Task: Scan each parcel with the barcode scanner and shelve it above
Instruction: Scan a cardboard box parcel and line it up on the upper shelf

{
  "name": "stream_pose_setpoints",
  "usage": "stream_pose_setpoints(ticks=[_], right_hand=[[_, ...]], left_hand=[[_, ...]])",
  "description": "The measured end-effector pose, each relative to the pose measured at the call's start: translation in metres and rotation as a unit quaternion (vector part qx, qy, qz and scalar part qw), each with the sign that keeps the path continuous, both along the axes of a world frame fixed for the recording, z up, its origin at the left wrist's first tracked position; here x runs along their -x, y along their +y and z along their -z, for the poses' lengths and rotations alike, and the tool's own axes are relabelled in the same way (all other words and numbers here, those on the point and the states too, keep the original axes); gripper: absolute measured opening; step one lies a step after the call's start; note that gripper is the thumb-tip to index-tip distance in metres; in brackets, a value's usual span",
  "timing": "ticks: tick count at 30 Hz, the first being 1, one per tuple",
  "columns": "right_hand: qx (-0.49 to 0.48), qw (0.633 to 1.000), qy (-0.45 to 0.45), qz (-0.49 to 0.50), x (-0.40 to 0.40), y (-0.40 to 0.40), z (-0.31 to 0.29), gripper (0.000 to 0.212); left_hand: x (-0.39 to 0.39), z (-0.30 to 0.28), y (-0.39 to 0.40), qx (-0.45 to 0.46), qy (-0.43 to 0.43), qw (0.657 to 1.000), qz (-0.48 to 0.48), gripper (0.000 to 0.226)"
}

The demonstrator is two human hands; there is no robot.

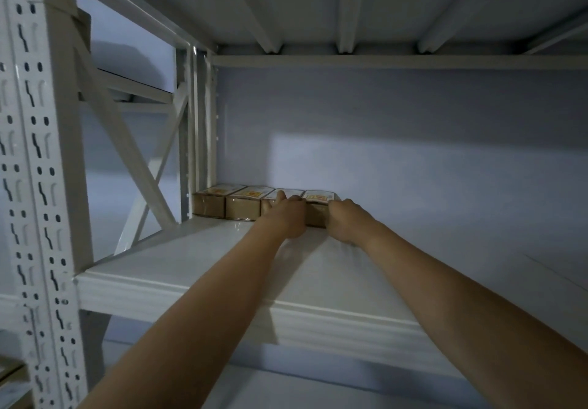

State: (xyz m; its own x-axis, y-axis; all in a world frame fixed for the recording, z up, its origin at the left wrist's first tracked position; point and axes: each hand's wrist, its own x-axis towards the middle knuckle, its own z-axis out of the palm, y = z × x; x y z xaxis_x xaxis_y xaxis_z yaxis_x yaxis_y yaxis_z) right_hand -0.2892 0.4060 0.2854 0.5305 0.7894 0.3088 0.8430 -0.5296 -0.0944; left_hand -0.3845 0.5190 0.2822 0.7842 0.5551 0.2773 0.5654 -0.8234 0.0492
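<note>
Four brown cardboard parcels with white and orange labels stand in a row at the back left of the white shelf board (203,259). Both my arms reach deep into the shelf to the rightmost parcel (319,198). My left hand (286,219) holds its left end, thumb up against the third parcel (288,192) and fingers lying over the top edge. My right hand (345,222) curls round its right end. The parcel sits on the board, touching the third one. The other two parcels (241,206) are untouched. No barcode scanner is in view.
A perforated white upright (35,185) and diagonal braces (127,154) close the left side. The ribbed underside of the upper shelf (350,4) is overhead. A pale back wall (413,154) stands behind the parcels. The board stretches bare to the right of the row.
</note>
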Motion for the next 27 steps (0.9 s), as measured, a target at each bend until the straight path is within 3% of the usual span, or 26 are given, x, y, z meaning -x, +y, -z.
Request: stream_pose_setpoints(ticks=[4, 8, 12, 18, 27], right_hand=[[-0.003, 1.0, 0.003, 0.02, 0.012, -0.011, -0.004, 0.072], [-0.032, 0.998, 0.004, 0.046, 0.029, -0.035, -0.023, 0.051], [-0.044, 0.998, 0.013, 0.036, 0.047, -0.086, -0.025, 0.05], [-0.129, 0.991, 0.022, 0.006, 0.074, -0.196, 0.007, 0.062], [-0.259, 0.962, 0.047, 0.071, 0.08, -0.392, 0.057, 0.049]], left_hand=[[0.007, -0.004, -0.01, 0.007, -0.019, 1.0, 0.01, 0.054], [0.015, -0.012, -0.031, 0.041, -0.066, 0.997, 0.023, 0.053], [0.027, -0.017, -0.062, 0.078, -0.139, 0.983, 0.091, 0.045], [0.041, 0.015, -0.173, 0.195, -0.257, 0.923, 0.212, 0.055], [0.037, 0.069, -0.379, 0.26, -0.365, 0.831, 0.329, 0.029]])
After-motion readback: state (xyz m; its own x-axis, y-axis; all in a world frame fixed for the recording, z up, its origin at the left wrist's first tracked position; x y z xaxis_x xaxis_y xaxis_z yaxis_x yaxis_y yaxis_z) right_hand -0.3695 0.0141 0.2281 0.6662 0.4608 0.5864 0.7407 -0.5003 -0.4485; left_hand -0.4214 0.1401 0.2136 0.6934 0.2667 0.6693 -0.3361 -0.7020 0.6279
